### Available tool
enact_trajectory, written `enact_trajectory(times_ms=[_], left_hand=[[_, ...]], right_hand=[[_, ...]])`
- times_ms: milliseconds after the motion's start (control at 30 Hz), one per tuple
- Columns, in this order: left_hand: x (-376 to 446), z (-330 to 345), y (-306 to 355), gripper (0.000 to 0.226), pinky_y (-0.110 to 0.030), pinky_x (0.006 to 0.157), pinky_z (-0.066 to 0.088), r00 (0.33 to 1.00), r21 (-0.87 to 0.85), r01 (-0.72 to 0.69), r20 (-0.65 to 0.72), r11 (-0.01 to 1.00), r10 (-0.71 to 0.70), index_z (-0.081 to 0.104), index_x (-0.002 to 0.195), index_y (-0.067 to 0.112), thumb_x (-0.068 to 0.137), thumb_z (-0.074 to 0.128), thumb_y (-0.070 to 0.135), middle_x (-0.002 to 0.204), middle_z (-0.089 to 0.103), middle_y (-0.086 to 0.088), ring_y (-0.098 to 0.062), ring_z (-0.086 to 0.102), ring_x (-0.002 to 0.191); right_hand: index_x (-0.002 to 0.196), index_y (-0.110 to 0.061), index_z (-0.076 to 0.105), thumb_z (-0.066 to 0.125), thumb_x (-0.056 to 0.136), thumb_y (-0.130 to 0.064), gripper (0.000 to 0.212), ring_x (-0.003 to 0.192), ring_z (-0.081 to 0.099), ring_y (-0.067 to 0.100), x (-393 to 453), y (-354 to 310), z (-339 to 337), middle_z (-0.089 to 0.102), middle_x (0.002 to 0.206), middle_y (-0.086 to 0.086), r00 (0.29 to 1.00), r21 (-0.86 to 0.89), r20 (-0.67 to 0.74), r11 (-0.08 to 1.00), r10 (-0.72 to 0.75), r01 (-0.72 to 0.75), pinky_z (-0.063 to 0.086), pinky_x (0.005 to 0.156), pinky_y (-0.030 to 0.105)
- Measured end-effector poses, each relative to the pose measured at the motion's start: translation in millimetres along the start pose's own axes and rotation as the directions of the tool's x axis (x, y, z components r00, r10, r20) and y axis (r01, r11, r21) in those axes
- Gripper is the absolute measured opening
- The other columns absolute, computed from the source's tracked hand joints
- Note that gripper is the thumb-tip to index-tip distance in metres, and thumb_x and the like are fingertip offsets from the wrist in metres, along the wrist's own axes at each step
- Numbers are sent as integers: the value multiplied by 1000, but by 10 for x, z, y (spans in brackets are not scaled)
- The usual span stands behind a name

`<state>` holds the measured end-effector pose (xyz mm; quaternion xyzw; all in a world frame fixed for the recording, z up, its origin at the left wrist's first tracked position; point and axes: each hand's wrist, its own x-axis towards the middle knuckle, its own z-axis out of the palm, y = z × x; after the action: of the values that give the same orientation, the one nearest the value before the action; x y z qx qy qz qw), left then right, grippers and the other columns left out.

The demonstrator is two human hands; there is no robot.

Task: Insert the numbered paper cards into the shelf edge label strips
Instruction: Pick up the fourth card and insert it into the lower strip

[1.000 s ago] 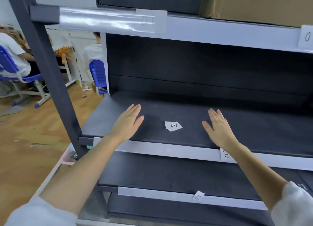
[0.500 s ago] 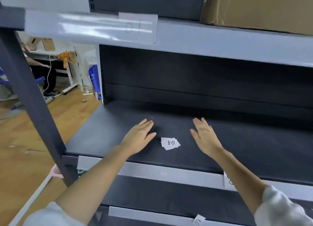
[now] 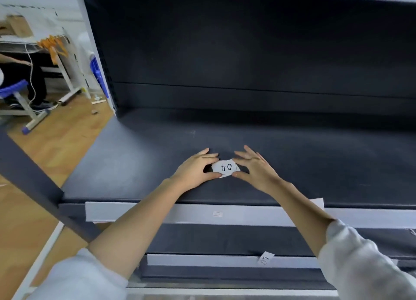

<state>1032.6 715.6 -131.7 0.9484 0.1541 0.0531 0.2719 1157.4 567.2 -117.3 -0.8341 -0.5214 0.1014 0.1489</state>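
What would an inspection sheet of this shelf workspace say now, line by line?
Surface: dark shelf board, bare around the hands.
Job's things: paper card "04" on the board; label strip along the shelf's front edge; another card in the lower strip.
Clutter: nothing seen on the board.
Grips: left hand and right hand each pinch one end of card "04".
Cables: white cable by the far desk.
Surroundings: wooden floor, blue chair, seated person.
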Motion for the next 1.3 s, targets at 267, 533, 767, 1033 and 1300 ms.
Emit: enact_trajectory(times_ms=[267, 533, 767, 1033, 1300], left_hand=[[-1, -167, 50, 49, -33, 113, 23, 998, -4, -35, -51, 999, 35, 52, 126, 21, 81, 64, 36, 143, 43, 8, -7, 13, 143], [-542, -343, 270, 42, -23, 108, 22, 995, -15, -57, -87, 998, 56, 55, 122, 17, 82, 64, 29, 134, 52, 4, -8, 22, 140], [-1082, -247, 237, 45, -18, 106, 22, 996, -8, 10, -84, 1000, -10, 55, 122, 17, 80, 66, 30, 136, 50, 3, -6, 22, 140], [-1131, -363, 546, 69, -24, 103, 30, 890, -662, 101, -273, 743, -365, 20, 142, 14, 87, 58, 27, 141, 35, 0, -14, 37, 131], [-991, -165, 830, 21, -17, 47, 52, 823, -990, 139, 114, 2, -556, 69, 64, 10, 84, 63, 14, 66, 61, -9, -10, 56, 48]], right_hand=[[135, -15, 43, 55, 89, -30, 50, 145, 0, 15, 15, -53, -99, 25, 153, 1, 997, -20, -63, 999, -34, 33, 2, 118, 34], [126, -14, 54, 58, 87, -29, 43, 144, 1, 10, -415, -405, -148, 39, 147, -4, 974, 46, -194, 991, -116, 127, -2, 115, 27], [127, -16, 52, 55, 87, -33, 44, 130, -7, -6, -711, -653, 134, 39, 146, -8, 971, 13, -166, 984, -173, 177, -5, 113, 22], [122, -7, 56, 58, 87, -31, 42, 144, 9, 9, -702, -881, -122, 39, 146, -2, 922, 91, -387, 995, 8, 30, 6, 116, 23], [121, -3, 55, 48, 92, -19, 35, 143, 16, 11, -708, -1228, 41, 44, 144, 5, 833, 171, -537, 984, 129, -42, 7, 116, 21]])
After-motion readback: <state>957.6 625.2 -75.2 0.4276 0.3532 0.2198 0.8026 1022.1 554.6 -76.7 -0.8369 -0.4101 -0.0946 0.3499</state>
